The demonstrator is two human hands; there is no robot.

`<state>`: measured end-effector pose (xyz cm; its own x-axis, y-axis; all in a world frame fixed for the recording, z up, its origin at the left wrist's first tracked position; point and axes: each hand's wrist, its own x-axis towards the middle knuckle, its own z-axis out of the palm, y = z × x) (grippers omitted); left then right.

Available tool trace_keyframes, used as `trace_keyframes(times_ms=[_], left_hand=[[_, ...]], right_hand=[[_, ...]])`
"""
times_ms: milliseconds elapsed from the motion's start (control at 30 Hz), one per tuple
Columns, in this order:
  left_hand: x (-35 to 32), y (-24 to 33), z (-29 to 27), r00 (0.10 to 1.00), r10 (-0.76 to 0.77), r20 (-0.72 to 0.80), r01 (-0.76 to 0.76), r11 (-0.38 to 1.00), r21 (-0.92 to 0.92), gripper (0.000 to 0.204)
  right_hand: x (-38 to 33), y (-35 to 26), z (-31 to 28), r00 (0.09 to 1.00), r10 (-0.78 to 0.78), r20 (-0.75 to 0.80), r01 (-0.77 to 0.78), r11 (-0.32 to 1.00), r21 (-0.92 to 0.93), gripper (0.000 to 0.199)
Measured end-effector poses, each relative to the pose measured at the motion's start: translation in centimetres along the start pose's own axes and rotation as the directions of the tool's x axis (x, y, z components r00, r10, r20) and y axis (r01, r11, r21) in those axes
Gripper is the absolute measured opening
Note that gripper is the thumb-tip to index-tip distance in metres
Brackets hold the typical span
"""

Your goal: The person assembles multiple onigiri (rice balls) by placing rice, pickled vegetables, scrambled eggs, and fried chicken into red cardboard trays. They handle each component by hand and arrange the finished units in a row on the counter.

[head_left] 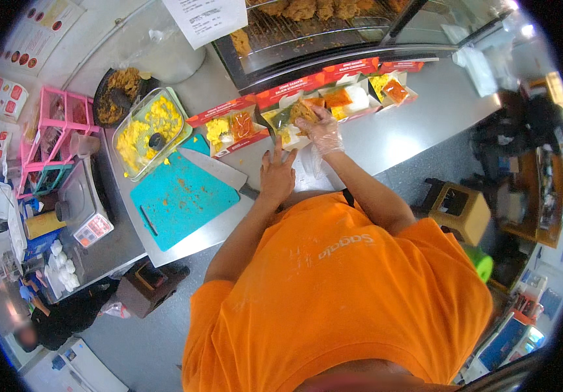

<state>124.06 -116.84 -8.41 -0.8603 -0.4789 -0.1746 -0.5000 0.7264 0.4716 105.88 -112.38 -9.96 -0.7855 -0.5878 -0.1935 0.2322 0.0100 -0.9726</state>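
My right hand [326, 130], in a clear plastic glove, has its fingers closed on a piece of fried chicken [302, 112] over an open paper meal box [289, 138]. That box holds some yellow pieces. My left hand [277, 175] is bare, with its fingers stretched toward the same box's front edge; whether they touch it is hard to tell. To its left stands another meal box [253, 138] with yellow food and an orange-red sauce packet [241, 124]. On the right, a box with a white portion [358, 98] and a sauce packet [337, 97] stands beside a similar one [407, 99].
A large knife [213, 168] lies across the teal cutting board [183, 201], its handle near my left wrist. Behind are a glass container [182, 128] of yellow pieces and a black bowl [103, 117]. A heated display case [334, 49] borders the counter. Another person [72, 320] is at far left.
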Motion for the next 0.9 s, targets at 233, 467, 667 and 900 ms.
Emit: trace_keyframes(times_ms=[233, 467, 667, 900], left_hand=[[0.3, -1.4, 1.2, 0.985, 0.126, -0.117, -0.152, 0.956, -0.25, 0.062], [0.3, -1.2, 1.4, 0.985, 0.111, -0.131, -0.137, 0.969, -0.208, 0.062], [0.3, -1.3, 1.4, 0.984, 0.12, -0.13, -0.147, 0.964, -0.222, 0.062], [-0.1, -1.4, 1.6, 0.979, 0.1, -0.178, -0.146, 0.953, -0.264, 0.063]], right_hand=[[0.0, -1.7, -1.6, 0.945, 0.144, 0.293, -0.177, 0.98, 0.089, 0.051], [1.6, -2.8, -3.2, 0.825, 0.345, 0.448, -0.429, 0.898, 0.1, 0.049], [4.5, 0.2, -2.1, 0.861, 0.376, 0.342, -0.109, 0.795, -0.597, 0.05], [1.7, -4.8, -4.2, 0.778, 0.435, 0.453, -0.484, 0.875, -0.01, 0.054]])
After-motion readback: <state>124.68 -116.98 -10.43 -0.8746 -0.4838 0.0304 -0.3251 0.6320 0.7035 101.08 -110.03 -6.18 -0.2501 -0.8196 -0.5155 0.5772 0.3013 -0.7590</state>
